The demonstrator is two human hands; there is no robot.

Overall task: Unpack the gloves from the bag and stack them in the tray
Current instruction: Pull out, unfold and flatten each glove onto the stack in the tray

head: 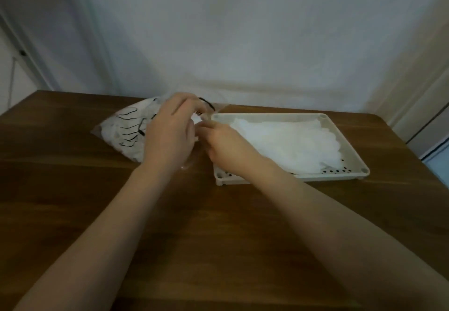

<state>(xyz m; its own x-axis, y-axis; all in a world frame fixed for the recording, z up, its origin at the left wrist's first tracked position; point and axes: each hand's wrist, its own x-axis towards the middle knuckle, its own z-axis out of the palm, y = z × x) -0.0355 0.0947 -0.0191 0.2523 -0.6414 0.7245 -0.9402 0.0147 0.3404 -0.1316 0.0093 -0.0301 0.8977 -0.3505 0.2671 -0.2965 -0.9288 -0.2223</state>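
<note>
A clear plastic bag (124, 128) with black line print lies on the wooden table, left of centre, with white gloves inside. My left hand (170, 131) rests over the bag's open right end, fingers curled on the plastic. My right hand (223, 143) reaches into that opening from the right and pinches a white glove (196, 122) at the mouth. A cream perforated tray (345, 138) sits just right of the bag. A pile of translucent white gloves (291, 143) lies spread in it.
The wooden table (194, 225) fills the lower view, with bare surface in front of the bag and tray. A white wall runs close behind the table's far edge. A door frame stands at the right.
</note>
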